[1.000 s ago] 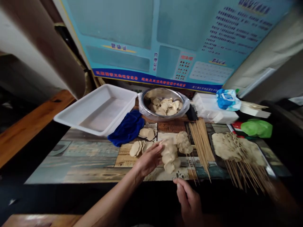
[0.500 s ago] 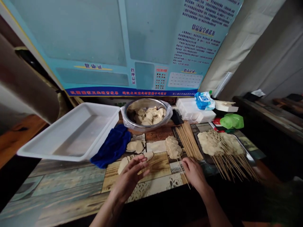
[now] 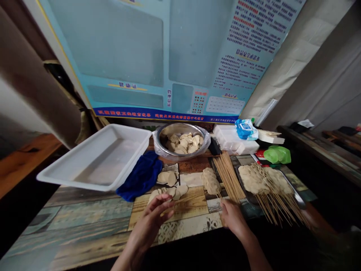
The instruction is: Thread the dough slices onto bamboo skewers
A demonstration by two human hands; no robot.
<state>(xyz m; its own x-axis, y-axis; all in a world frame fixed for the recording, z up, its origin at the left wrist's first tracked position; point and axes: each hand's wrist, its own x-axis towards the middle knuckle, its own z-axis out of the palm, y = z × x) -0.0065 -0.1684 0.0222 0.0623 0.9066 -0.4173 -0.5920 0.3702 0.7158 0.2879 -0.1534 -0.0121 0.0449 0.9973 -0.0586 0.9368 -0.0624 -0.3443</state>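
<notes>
My right hand (image 3: 233, 217) is closed on sticks (image 3: 219, 195), how many I can't tell; the loaded skewers (image 3: 211, 181) slant away leftward just ahead. Left hand (image 3: 152, 216), farther, hovers open by loose slices (image 3: 182, 189).

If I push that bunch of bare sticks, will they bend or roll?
The bare sticks probably won't bend much; they look straight and woody. They might roll or slide apart, since they're thin and lie side by side. Each is likely light, being so slender.

The bowl (image 3: 180, 130) is glossy metal, the skewers (image 3: 229, 177) matt wood.
</notes>
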